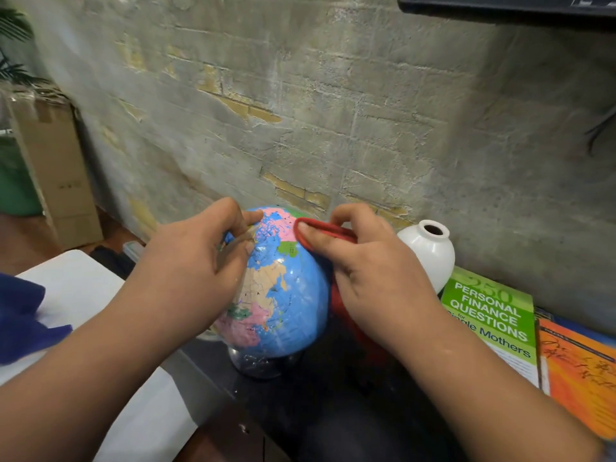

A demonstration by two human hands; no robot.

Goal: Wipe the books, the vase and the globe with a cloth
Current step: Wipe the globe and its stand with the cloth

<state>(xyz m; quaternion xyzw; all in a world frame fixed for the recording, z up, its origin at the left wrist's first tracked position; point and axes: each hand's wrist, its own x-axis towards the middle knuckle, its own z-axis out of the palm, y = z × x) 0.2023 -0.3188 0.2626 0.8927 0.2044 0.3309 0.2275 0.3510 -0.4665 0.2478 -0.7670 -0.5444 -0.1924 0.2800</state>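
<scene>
A blue globe (286, 295) with pink, tan and green lands stands on a clear base on a dark table (300, 405). My left hand (196, 261) grips the globe's upper left side, fingers curled over its clear arc. My right hand (370, 271) holds a red cloth (325, 230) against the globe's upper right side. A white round vase (430, 253) stands right of the globe. Next to it lie a green book (493, 315) and an orange book (580, 371).
A rough brick wall rises right behind the table. A white surface (86, 288) with a blue cloth (20, 321) lies to the left. A cardboard box (56, 171) and a green tub (13, 181) stand at far left. A dark shelf (500, 5) hangs above.
</scene>
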